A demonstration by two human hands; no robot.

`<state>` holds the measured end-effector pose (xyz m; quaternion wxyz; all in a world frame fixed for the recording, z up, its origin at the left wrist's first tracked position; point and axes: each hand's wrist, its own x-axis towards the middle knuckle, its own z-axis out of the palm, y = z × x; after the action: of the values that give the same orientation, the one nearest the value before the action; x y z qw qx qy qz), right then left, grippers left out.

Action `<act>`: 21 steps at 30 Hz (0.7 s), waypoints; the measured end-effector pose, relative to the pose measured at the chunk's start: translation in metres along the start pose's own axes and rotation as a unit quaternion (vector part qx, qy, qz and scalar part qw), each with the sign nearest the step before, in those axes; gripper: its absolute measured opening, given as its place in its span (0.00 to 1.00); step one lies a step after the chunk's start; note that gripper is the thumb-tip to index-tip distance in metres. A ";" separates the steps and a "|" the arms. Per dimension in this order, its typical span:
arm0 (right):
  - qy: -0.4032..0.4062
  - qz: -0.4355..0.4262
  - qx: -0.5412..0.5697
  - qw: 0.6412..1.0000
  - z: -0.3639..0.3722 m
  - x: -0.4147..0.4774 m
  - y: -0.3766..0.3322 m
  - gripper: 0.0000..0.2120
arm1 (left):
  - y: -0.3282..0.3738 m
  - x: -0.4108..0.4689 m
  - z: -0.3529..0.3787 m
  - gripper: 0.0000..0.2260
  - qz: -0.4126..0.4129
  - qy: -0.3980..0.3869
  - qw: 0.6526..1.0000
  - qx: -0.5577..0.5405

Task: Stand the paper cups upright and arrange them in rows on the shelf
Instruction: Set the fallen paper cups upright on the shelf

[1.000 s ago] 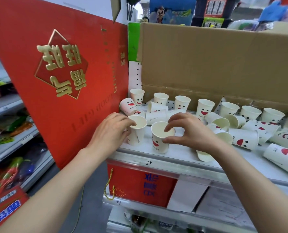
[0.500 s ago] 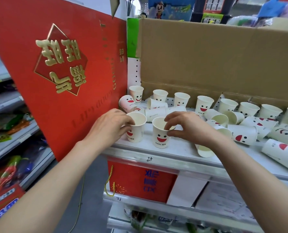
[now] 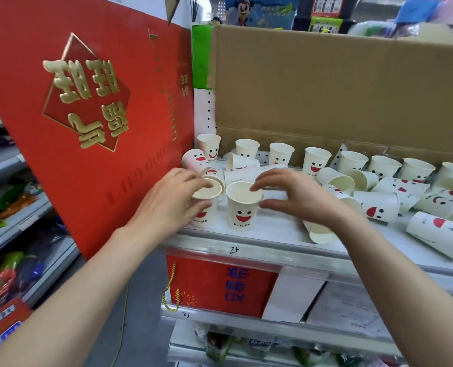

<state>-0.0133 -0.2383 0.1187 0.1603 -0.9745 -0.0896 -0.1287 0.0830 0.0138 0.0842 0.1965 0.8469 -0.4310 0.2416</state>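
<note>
White paper cups with red smiley faces cover a white shelf (image 3: 249,250). Several stand upright in a back row (image 3: 316,160) along the cardboard. Several others lie on their sides in the middle and at the right (image 3: 379,209). Two cups stand side by side near the front edge. My left hand (image 3: 171,205) wraps around the left front cup (image 3: 205,207), fingers over its rim. My right hand (image 3: 298,198) pinches the rim of the right front cup (image 3: 242,210) between forefinger and thumb. One more cup (image 3: 319,231) lies under my right wrist.
A large red gift bag (image 3: 87,115) leans against the shelf's left end, close to my left hand. A brown cardboard sheet (image 3: 326,88) forms the back wall. Lower shelves hold a red bag (image 3: 220,284) and packets. Another rack with goods stands at the far left.
The right front cup has been turned so its smiley faces me and now stands beside the left cup. My right fingers have moved from its side up to the rim.
</note>
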 end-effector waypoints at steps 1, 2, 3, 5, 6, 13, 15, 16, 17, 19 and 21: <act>0.032 0.019 0.022 0.999 -0.009 -0.005 0.005 0.11 | 0.004 0.002 0.000 0.15 0.013 0.029 0.999 -0.007; 0.070 0.043 0.044 0.996 -0.018 -0.012 0.011 0.10 | 0.011 0.004 -0.001 0.15 0.028 0.059 0.998 -0.015; 0.110 0.070 0.052 0.990 -0.028 -0.021 0.019 0.09 | 0.019 0.007 -0.001 0.14 0.045 0.085 0.995 -0.025; 0.171 0.117 0.017 0.978 -0.041 -0.039 0.038 0.10 | 0.041 0.014 0.004 0.12 0.085 0.118 0.988 -0.050; 0.179 0.145 -0.012 0.973 -0.046 -0.049 0.048 0.11 | 0.053 0.017 0.010 0.12 0.105 0.124 0.984 -0.068; 0.086 0.241 -0.105 0.961 -0.045 -0.101 0.099 0.22 | 0.130 0.049 0.075 0.36 0.217 -0.057 0.974 -0.029; 0.096 0.235 -0.111 0.961 -0.042 -0.103 0.111 0.19 | 0.146 0.059 0.080 0.35 0.233 -0.097 0.968 -0.008; 0.103 0.230 -0.116 0.961 -0.041 -0.102 0.117 0.18 | 0.153 0.064 0.081 0.32 0.236 -0.119 0.964 0.005; 0.107 0.221 -0.117 0.962 -0.040 -0.101 0.122 0.17 | 0.157 0.067 0.082 0.28 0.235 -0.142 0.961 0.025; 0.102 0.206 -0.123 0.965 -0.038 -0.098 0.132 0.15 | 0.160 0.070 0.085 0.18 0.233 -0.151 0.959 0.048; 0.099 0.197 -0.139 0.966 -0.034 -0.094 0.140 0.11 | 0.159 0.070 0.087 0.10 0.232 -0.110 0.966 0.042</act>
<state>-0.0805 -0.3934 0.0832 0.0538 -0.9681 0.1387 -0.2017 0.0084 -0.1649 0.0744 0.0512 0.7524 -0.6242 0.2041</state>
